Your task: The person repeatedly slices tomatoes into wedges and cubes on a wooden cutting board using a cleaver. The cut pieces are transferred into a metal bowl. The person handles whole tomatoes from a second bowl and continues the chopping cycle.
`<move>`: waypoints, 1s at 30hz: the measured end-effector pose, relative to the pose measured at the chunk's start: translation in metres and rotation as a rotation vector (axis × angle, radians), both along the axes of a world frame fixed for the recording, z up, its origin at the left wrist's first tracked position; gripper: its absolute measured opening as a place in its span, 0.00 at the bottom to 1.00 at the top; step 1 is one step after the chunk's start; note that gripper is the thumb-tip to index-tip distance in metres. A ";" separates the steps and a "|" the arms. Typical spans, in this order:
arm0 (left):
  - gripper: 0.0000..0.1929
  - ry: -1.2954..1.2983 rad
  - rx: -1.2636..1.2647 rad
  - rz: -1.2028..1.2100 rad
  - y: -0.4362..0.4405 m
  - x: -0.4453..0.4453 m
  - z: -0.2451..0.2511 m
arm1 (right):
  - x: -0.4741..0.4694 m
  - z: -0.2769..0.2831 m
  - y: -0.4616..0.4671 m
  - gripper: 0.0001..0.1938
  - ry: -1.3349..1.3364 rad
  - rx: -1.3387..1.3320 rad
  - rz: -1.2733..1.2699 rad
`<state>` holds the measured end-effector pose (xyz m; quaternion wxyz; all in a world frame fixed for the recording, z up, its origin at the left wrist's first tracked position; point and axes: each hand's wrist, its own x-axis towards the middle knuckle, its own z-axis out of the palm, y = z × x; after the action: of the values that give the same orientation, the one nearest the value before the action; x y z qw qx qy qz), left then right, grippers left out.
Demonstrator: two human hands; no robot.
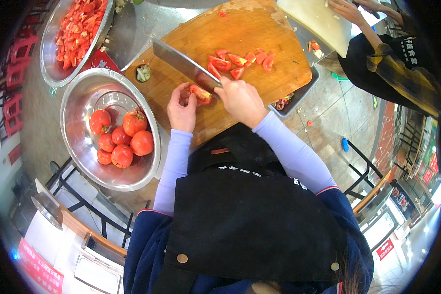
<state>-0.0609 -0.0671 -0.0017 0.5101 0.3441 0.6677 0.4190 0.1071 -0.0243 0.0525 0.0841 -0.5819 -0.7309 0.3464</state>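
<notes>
My right hand (244, 101) grips the handle of a cleaver (183, 60), its broad blade slanting up and left over the wooden cutting board (191, 33). Right beside the blade, my left hand (182, 110) holds a cut tomato piece (201, 94) against the board with thumb and fingertips. Beyond the knife lie several tomato wedges (237, 60). To my left, a steel bowl (71, 154) contains several whole tomatoes (122, 156). Farther off at the upper left, another steel bowl (47, 73) is heaped with chopped tomato (81, 33).
A co-worker's hand (347, 11) is over a pale cutting board (319, 22) at the upper right. A grey tray (305, 96) with scraps sits under the wooden board's right edge. A greenish scrap (143, 73) shows in the board's hole. Black metal stool legs (367, 165) stand at right.
</notes>
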 end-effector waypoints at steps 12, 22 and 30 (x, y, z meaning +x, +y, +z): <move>0.15 0.109 0.172 0.016 -0.014 0.012 0.010 | 0.038 0.042 -0.045 0.09 -0.097 0.095 0.035; 0.13 0.248 0.134 -0.008 -0.018 0.006 0.004 | 0.010 0.026 -0.052 0.08 -0.252 0.071 0.111; 0.13 0.347 0.317 -0.030 -0.026 0.004 0.001 | -0.004 0.007 -0.019 0.09 -0.157 0.105 0.060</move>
<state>-0.0567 -0.0927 -0.0011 0.3337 0.4967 0.6659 0.4455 0.1034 -0.0437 0.0591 0.0469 -0.5798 -0.7696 0.2633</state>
